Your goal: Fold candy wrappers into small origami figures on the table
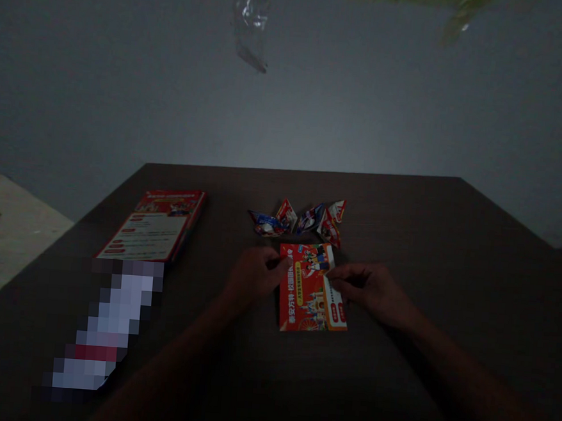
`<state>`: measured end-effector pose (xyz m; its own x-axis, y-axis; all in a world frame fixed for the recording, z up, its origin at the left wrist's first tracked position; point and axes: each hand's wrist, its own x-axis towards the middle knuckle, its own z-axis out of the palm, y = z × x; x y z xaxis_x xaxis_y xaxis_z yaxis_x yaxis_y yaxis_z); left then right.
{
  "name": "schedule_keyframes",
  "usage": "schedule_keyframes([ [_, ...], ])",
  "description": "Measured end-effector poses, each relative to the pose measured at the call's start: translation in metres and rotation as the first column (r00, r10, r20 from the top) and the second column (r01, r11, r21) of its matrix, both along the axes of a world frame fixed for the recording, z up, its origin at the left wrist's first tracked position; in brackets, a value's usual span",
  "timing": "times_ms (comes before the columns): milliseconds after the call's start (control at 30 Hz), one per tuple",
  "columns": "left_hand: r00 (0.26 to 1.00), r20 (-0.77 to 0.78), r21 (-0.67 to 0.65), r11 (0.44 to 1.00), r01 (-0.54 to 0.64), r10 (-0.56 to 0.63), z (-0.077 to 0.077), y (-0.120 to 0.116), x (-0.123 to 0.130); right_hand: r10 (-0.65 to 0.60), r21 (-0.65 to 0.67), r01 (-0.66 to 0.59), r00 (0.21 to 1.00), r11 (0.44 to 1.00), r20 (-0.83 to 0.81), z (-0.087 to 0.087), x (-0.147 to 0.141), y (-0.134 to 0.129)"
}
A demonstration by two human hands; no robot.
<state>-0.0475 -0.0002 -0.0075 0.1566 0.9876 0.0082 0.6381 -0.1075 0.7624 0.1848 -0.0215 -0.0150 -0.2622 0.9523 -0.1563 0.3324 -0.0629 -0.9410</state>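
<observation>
A red printed paper sheet (311,296) lies folded on the dark table between my hands, with a castle, figures and a ferris wheel printed on it. My left hand (257,276) grips its upper left edge, thumb on top. At its right side, my right hand (374,291) pinches the edge between thumb and fingers. Just beyond the sheet sit several folded paper shapes: a blue and red one (273,225) on the left and a red and white one (330,225) on the right.
A stack of red and white leaflets (152,224) lies at the left of the table (406,206). Nearer me on the left is a pixelated, bright elongated object (114,327). A grey wall rises behind, with a clear plastic piece (250,22) on it.
</observation>
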Motion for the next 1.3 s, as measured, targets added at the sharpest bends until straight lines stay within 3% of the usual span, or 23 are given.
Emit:
schedule_keyframes([
  [167, 0.973, -0.229, 0.073, 0.997, 0.034, -0.016, -0.002, 0.004, -0.003, 0.034, -0.087, -0.032, 0.999, 0.996, 0.028, -0.001, 0.0, 0.001],
  [333, 0.9, -0.429, 0.108, 0.993, -0.041, 0.084, 0.0, -0.001, 0.0, 0.085, -0.088, -0.079, 0.995, 0.993, 0.06, -0.003, -0.001, 0.002],
  [400, 0.884, -0.462, 0.136, 0.991, -0.015, 0.077, 0.002, -0.003, 0.002, 0.109, -0.038, -0.105, 0.989, 0.994, 0.104, -0.004, -0.001, 0.002],
  [567, 0.877, -0.461, 0.18, 0.954, 0.24, -0.133, 0.003, -0.009, 0.009, 0.116, 0.21, -0.188, 0.942, 0.959, 0.316, 0.001, 0.003, 0.002],
  [800, 0.817, -0.435, 0.279, 0.805, 0.523, -0.38, -0.001, -0.014, 0.016, 0.067, 0.358, -0.242, 0.897, 0.902, 0.438, 0.006, 0.012, 0.006],
  [900, 0.79, -0.438, 0.273, 0.775, 0.571, -0.428, 0.001, -0.01, 0.013, 0.086, 0.429, -0.277, 0.906, 0.86, 0.414, 0.005, 0.01, 0.005],
  [1100, 0.804, -0.442, 0.256, 0.804, 0.537, -0.397, 0.001, -0.002, 0.002, 0.131, 0.44, -0.291, 0.924, 0.849, 0.359, -0.003, 0.006, 0.005],
  [1300, 0.774, -0.435, 0.324, 0.723, 0.611, -0.459, -0.006, -0.005, 0.018, 0.153, 0.416, -0.325, 0.906, 0.849, 0.395, -0.008, 0.003, 0.006],
])
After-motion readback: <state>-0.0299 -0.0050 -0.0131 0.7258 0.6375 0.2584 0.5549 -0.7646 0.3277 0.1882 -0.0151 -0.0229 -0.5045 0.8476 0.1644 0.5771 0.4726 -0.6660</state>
